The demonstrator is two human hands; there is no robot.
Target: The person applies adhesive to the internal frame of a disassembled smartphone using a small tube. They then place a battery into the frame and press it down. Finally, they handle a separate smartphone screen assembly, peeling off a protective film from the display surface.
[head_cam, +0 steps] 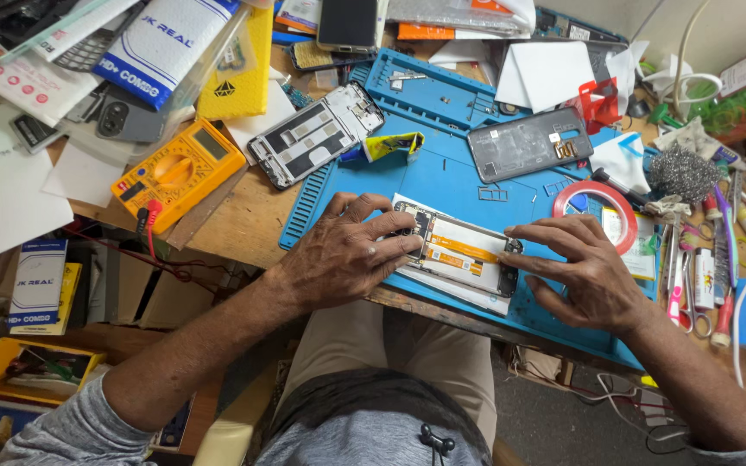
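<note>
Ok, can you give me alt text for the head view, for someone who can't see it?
Both hands, left hand and right hand, press on an opened phone lying on a blue repair mat on a cluttered wooden bench. A yellow multimeter, a phone frame, a grey back cover and a roll of red tape lie around it.

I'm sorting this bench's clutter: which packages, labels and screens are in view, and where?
White and blue pouch: top left, flat.
Yellow packet: beside it, flat.
White and blue box: low left, upright.
Multimeter: left of the blue mat, orange, grey screen.
Phone: top centre, dark screen.
Open phone: under both hands, orange labels.
</note>
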